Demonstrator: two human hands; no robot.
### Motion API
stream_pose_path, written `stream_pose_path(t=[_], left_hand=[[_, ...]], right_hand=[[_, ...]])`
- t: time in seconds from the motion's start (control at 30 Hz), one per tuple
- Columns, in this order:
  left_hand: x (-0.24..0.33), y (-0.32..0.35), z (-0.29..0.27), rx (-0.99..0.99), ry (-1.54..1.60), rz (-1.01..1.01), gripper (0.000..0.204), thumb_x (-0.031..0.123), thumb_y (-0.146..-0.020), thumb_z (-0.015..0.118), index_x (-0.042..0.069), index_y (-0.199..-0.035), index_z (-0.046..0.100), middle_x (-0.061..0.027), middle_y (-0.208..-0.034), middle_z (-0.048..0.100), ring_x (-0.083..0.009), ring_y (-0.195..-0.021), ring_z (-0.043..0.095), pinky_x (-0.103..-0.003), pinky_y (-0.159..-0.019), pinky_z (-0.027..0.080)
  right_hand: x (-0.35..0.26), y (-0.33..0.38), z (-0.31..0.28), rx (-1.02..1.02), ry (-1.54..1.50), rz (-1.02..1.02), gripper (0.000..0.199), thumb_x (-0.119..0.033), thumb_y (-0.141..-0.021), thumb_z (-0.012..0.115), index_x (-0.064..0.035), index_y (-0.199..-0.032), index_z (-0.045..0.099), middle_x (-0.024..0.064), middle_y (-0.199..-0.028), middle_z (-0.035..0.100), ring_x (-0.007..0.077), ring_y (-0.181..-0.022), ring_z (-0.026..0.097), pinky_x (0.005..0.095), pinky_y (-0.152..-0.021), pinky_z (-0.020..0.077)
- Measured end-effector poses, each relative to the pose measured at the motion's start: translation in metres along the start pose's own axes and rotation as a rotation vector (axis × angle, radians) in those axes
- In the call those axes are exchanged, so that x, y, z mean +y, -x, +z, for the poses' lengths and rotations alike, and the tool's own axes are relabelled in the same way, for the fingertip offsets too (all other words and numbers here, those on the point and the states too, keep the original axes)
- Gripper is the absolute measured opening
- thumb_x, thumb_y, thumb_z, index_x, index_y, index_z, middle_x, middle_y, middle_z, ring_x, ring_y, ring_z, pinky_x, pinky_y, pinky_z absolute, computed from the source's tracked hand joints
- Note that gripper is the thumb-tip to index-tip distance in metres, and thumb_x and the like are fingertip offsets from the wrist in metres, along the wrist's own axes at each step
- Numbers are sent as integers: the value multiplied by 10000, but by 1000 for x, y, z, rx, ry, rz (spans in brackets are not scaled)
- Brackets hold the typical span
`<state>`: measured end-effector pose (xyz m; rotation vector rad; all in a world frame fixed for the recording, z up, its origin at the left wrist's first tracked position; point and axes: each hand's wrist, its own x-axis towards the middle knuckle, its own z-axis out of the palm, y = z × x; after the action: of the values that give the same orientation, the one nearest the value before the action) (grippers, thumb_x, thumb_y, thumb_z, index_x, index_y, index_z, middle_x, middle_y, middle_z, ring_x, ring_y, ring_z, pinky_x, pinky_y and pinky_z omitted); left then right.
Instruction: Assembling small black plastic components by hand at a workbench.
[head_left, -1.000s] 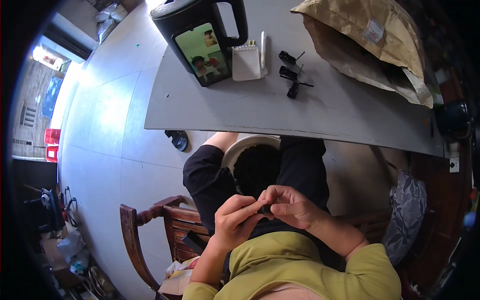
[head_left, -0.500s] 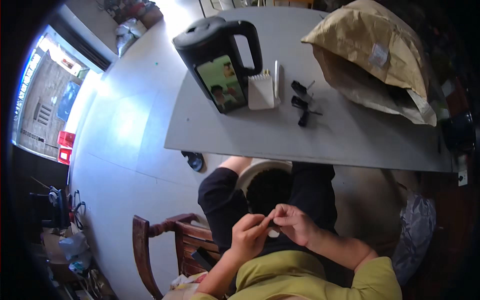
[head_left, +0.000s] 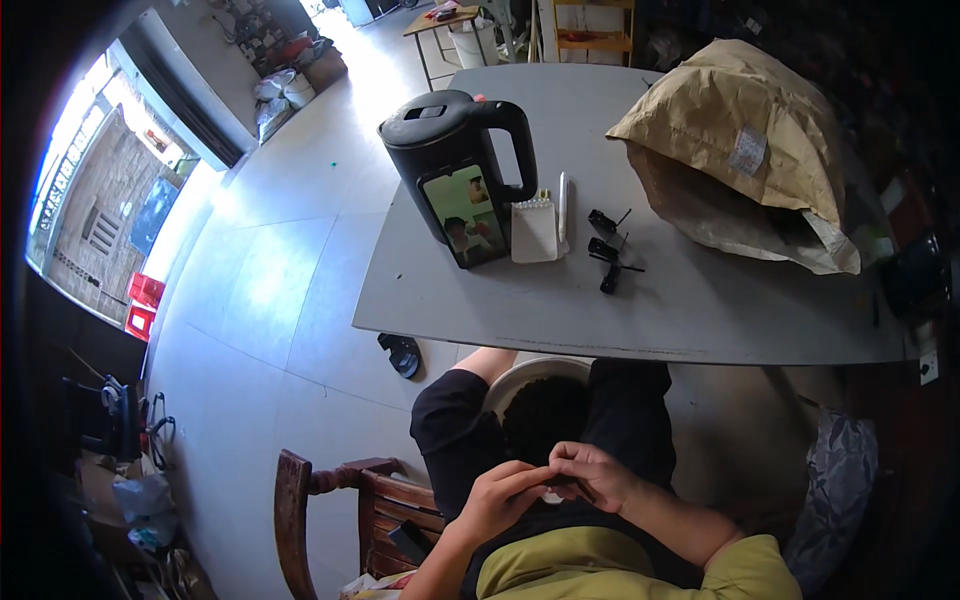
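My left hand [head_left: 500,497] and my right hand [head_left: 592,474] meet over my lap, fingertips pinched together on a small pale thing [head_left: 553,494] that is mostly hidden between them. Just beyond the hands, a round bowl [head_left: 520,378] holding a dark heap rests between my knees, under the near edge of the grey table [head_left: 700,310]. I sit in black shorts and a yellow-green shirt.
On the table stand a black kettle [head_left: 455,135] with a phone [head_left: 463,216] leaning on it, a small notepad [head_left: 533,231], a white pen [head_left: 563,207], black clips [head_left: 605,250] and a big brown paper sack [head_left: 745,140]. A wooden chair [head_left: 330,500] is at my left.
The view has tilted down and forward, so the table sits lower in frame. My hands stay joined over my lap, fingers shifting slightly on the small thing.
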<state>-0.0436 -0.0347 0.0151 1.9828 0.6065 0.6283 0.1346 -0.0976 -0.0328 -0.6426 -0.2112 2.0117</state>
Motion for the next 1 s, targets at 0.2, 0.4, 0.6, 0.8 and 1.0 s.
stream_pose_path(t=[0.2, 0.4, 0.6, 0.8, 1.0], left_hand=[[1, 8, 5, -1, -41, -25, 321, -7, -710, 688, 31, -1024, 630, -88, -707, 566, -222, -608, 560, -281, -543, 446], [0, 14, 15, 113, 53, -11, 276, 21, -694, 716, 23, -953, 621, -87, -715, 590, -200, -590, 582, -262, -525, 453], [-2, 14, 35, 142, 14, -120, 233, 44, -677, 749, 13, -864, 613, -87, -689, 607, -163, -542, 586, -238, -493, 442], [-6, 14, 23, 69, 123, -135, 215, 60, -684, 761, 14, -838, 619, -89, -652, 593, -156, -524, 579, -242, -471, 421], [-5, 5, -9, -266, 200, -57, 210, 106, -708, 749, 37, -877, 645, -84, -685, 619, -228, -570, 600, -285, -516, 459]], right_hand=[[9, 4, -6, -5, 73, 35, 105, -161, -925, 488, -73, -871, 508, 68, -732, 583, 107, -563, 530, 193, -522, 417], [12, 19, -6, -212, -100, 77, 581, -576, -854, 462, -57, -1115, 467, 123, -965, 601, 240, -798, 575, 321, -683, 436], [29, 15, 2, 265, 171, -91, 276, -355, -922, 486, -90, -861, 533, -6, -783, 528, 59, -677, 506, 185, -551, 421], [27, 14, 7, 184, 273, -148, 174, -263, -937, 494, -97, -885, 502, -36, -734, 444, 22, -591, 394, 144, -515, 354], [2, 23, -1, -373, 423, 187, 295, -265, -987, 367, -6, -1087, 464, -1, -776, 449, 75, -674, 403, 209, -677, 365]])
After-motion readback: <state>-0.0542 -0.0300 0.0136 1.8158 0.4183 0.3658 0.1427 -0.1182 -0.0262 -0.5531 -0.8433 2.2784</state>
